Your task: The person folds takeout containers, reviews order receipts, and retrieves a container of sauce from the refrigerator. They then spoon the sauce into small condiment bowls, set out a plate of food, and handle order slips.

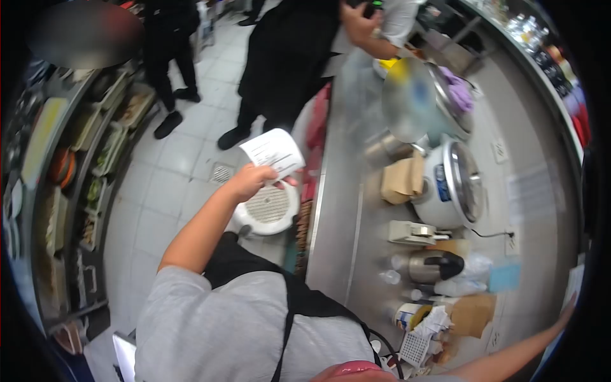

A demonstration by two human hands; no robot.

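Observation:
My left hand is closed on a white paper receipt with printed lines. The thumb lies on top of the paper and fingers show beneath its lower edge. Below that hand, near my legs, is a round white stool with a patterned seat. My right arm stretches out to the lower right, and my right hand is at the dark edge of the view, near a pale sheet by the wall. Its fingers are too unclear to make out.
A long steel counter holds a large lidded cooker, a brown paper bag, a steel jug and a white basket. A person in a black apron stands ahead. At left is a rack of food trays.

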